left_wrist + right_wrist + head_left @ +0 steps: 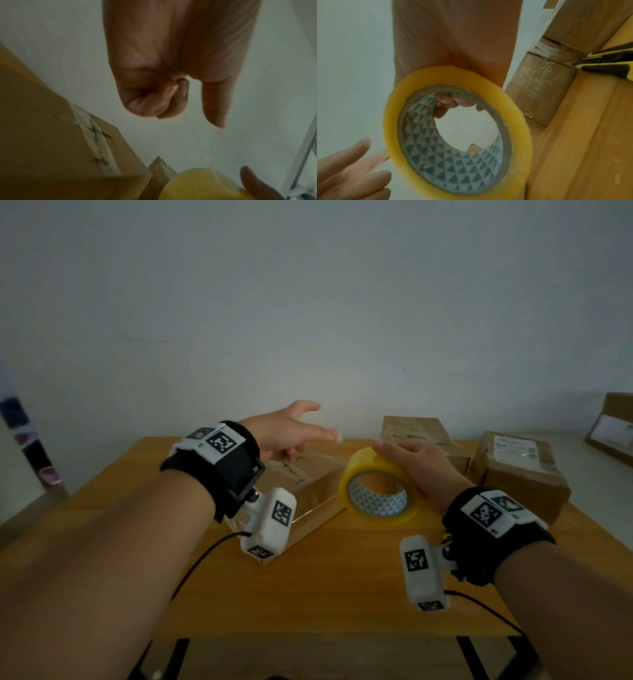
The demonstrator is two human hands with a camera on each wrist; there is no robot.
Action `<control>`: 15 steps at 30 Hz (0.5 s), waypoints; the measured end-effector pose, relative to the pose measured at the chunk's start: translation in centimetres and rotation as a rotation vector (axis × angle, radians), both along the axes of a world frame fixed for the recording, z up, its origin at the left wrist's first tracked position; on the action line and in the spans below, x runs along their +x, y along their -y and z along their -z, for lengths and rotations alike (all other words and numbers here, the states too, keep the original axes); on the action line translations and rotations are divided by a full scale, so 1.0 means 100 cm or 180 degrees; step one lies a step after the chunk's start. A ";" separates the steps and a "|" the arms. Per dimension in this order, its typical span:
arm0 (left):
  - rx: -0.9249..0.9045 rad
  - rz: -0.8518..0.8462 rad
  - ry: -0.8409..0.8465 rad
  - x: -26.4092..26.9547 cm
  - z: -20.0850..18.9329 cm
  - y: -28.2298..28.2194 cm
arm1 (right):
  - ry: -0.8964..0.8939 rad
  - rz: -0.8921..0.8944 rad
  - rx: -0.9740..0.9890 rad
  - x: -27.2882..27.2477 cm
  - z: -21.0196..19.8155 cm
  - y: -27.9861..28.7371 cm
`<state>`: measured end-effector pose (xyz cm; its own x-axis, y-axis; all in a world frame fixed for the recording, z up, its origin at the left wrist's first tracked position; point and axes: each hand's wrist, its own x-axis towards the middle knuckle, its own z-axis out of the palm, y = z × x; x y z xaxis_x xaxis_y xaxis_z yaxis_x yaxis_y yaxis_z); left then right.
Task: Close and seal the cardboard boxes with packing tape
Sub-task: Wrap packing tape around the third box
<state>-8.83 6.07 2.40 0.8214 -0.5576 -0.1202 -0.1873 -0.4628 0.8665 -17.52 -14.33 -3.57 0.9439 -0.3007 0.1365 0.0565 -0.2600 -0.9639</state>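
Observation:
My right hand (418, 463) grips the yellow roll of packing tape (371, 465), palm over its rim. In the right wrist view its fingers (453, 101) curl inside the roll's patterned core (447, 169). A closed cardboard box (308, 484) with clear tape along its seam lies just left of the roll. My left hand (325, 422) hovers over that box's far end. Seen from the left wrist, its fingers (149, 106) are curled, and a faint clear strip of tape (200, 146) runs from them down to the roll (197, 186).
The wooden table (308, 587) has bare room at the front. Two more taped boxes (421, 436) (520, 470) stand at the back right, and another box (613, 422) sits on a white surface beyond. A yellow-and-black utility knife (607, 65) lies near my right wrist.

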 end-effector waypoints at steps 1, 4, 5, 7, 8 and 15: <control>0.0087 0.0174 0.0008 -0.002 0.000 0.000 | 0.0047 0.0052 -0.0144 0.000 0.000 0.001; 0.0634 0.0651 0.0285 -0.007 0.000 0.002 | 0.0174 0.0307 -0.0512 0.002 0.000 0.001; 0.0876 0.0713 0.0454 -0.008 0.000 0.003 | 0.0217 0.0368 -0.0621 0.003 0.001 0.002; 0.1100 0.0673 0.0697 -0.010 0.000 0.003 | 0.0273 0.0456 -0.0764 0.003 0.001 0.001; 0.1093 0.0640 0.0762 -0.009 0.001 0.003 | 0.0275 0.0476 -0.0810 0.004 0.001 0.000; -0.0646 0.0242 -0.0107 -0.013 0.011 0.020 | 0.0396 0.0417 -0.1016 0.003 -0.004 -0.012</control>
